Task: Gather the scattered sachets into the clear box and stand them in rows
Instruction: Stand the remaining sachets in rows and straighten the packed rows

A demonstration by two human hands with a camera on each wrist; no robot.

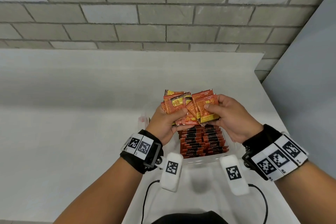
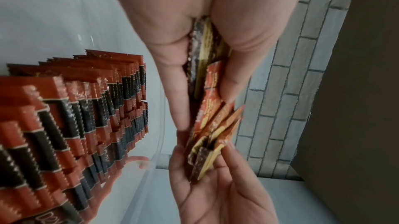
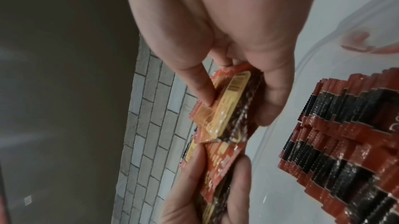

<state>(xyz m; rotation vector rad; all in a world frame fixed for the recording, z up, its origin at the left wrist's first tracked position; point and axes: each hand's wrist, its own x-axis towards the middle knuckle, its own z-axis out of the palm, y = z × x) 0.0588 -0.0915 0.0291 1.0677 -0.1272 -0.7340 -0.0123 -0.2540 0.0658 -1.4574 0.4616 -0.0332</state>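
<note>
White counter point(image 1: 72, 114) under a grey brick wall point(image 1: 127, 14). Left hand point(image 1: 164, 123) grips a fanned bunch of orange sachets point(image 1: 174, 104), thumb pressed on top, fingers point(image 2: 231, 81) curled behind. Just right, touching it, a second bunch point(image 1: 203, 109) is pinched between the thumb and fingers point(image 3: 198, 81) of the right hand point(image 1: 232, 118). Both bunches are held above the clear box point(image 1: 200, 160). Inside the box, near end, two rows of upright sachets point(image 1: 201, 143) stand side by side.
</note>
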